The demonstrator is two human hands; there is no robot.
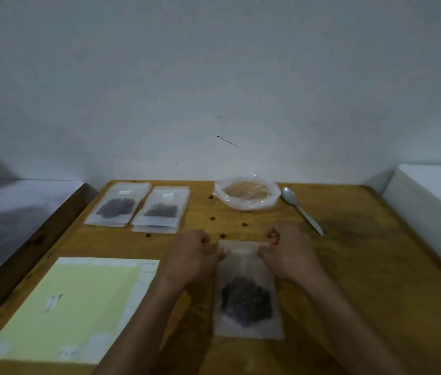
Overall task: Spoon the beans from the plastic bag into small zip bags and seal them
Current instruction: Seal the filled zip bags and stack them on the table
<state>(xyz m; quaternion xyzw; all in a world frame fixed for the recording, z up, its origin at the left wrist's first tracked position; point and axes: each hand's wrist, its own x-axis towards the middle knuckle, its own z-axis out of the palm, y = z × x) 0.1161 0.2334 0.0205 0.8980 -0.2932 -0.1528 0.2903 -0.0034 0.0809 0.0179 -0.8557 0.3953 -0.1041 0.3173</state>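
A small frosted zip bag with a dark heap of beans in its lower half lies on the wooden table in front of me. My left hand pinches the bag's top strip at its left end. My right hand pinches the same strip at its right end. The clear plastic bag sits open at the back of the table; no beans show inside it. A white plastic spoon lies on the table just right of it, untouched.
Filled zip bags lie at the back left, the right one on top of another. A few loose beans dot the table. A yellow-green sheet covers the front left. A white box stands at the right edge.
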